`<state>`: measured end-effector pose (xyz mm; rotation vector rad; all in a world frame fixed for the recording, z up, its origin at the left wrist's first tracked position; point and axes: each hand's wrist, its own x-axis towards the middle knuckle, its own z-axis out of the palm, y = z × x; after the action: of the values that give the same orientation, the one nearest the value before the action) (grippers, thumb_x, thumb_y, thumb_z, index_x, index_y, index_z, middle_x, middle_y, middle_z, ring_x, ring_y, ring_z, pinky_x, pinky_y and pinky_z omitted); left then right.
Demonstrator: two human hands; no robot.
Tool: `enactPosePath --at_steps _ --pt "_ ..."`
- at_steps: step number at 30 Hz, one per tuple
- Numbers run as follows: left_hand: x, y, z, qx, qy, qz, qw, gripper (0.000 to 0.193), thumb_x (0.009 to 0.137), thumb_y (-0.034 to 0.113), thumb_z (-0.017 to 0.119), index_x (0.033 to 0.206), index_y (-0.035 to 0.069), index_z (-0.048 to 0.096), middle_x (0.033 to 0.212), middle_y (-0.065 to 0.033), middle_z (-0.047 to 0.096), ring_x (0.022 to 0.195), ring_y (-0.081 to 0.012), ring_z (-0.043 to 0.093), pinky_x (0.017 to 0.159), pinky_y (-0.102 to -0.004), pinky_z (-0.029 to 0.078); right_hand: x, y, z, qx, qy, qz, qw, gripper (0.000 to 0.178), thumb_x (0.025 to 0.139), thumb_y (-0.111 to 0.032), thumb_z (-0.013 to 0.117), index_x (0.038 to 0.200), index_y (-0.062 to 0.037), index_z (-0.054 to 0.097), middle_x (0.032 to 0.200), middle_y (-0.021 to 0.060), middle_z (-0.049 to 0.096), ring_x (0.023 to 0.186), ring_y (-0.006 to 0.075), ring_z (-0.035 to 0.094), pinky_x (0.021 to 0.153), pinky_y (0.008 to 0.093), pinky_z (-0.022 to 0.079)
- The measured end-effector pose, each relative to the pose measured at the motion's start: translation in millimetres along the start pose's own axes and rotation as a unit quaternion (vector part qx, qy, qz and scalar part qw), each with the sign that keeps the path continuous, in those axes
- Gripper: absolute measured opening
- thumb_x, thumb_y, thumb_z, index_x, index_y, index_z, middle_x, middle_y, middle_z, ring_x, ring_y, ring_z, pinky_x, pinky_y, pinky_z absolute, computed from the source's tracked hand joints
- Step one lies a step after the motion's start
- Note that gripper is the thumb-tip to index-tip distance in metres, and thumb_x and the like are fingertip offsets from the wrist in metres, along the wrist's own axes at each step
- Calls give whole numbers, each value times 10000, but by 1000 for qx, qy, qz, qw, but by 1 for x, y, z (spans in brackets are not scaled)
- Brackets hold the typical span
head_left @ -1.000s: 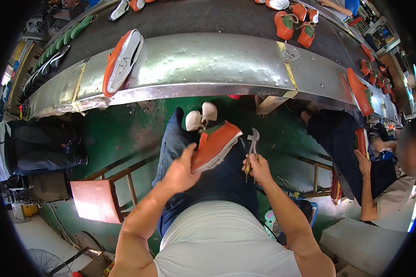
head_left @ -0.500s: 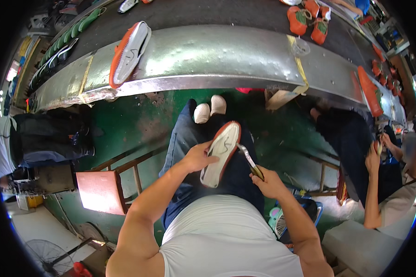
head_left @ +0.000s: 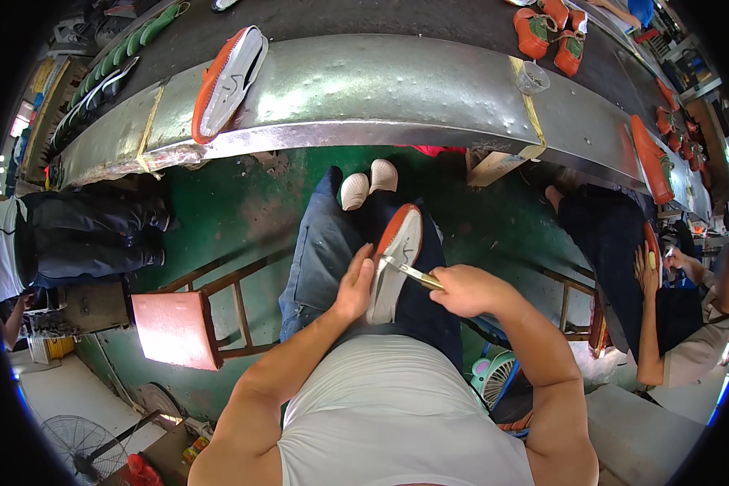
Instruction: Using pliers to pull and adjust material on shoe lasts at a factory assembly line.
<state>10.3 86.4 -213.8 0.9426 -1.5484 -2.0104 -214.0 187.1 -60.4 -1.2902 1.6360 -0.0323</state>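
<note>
On my lap a shoe lies tipped, its pale sole side with a dark curved mark facing up and its orange-red side showing along the left. My left hand grips it by the left edge, fingers partly hidden behind it. Closed round the handle of a slim tool, my right hand is at the shoe's right. The tool has a silvery metal end and a wood-coloured handle; its exact kind is unclear. Its metal end crosses the shoe toward the left edge, near my left fingertips.
A metal-edged bench spans the far side, with another orange-and-white shoe on it. Orange shoes and a clear cup are at its right. A stool stands left, a small fan right. A co-worker sits at far right.
The shoe has turned, showing more of its orange side. My right hand has raised the tool and brought its end leftward across the shoe. My left hand has shifted along the edge.
</note>
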Motion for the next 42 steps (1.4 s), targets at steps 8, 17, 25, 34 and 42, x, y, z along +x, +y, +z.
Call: enactPosePath --at_steps 8,17,25,34,42 --pt "15 15 2 -151 -86 -134 976 666 1067 352 466 1605 95 167 1546 -82 386 1401 -179 359 1157 -310 283 30 20 121 250 238 -41 937 242 932 -231 646 1063 -28 635 849 184 648 744 354 634 695 446 501" --pt "17 32 11 323 -55 170 929 540 1022 164 489 1539 98 345 1453 -216 480 1322 -359 506 1087 -351 419 19 64 86 644 -65 20 762 345 982 -177 620 1251 31 561 1025 82 655 807 124 636 521 188 478" --pt "19 72 9 403 -123 64 905 491 999 146 485 1484 131 411 1420 -226 496 1156 -440 593 997 -442 495 -4 55 46 459 -11 51 887 336 1027 -291 541 1164 13 591 955 63 663 847 130 668 526 252 528" --pt "27 60 10 342 -79 -127 928 736 995 297 537 1555 -25 184 1376 -320 526 1264 -434 544 1072 -415 429 39 25 43 150 220 -57 962 398 1034 -357 455 997 12 600 881 224 668 828 382 656 741 467 508" --pt "34 62 -3 340 -129 -132 922 722 969 280 640 1524 -5 277 1278 -207 612 1175 -287 616 1020 -334 461 30 25 62 69 179 4 981 328 994 -324 541 952 -4 602 847 220 674 837 439 652 742 511 507"
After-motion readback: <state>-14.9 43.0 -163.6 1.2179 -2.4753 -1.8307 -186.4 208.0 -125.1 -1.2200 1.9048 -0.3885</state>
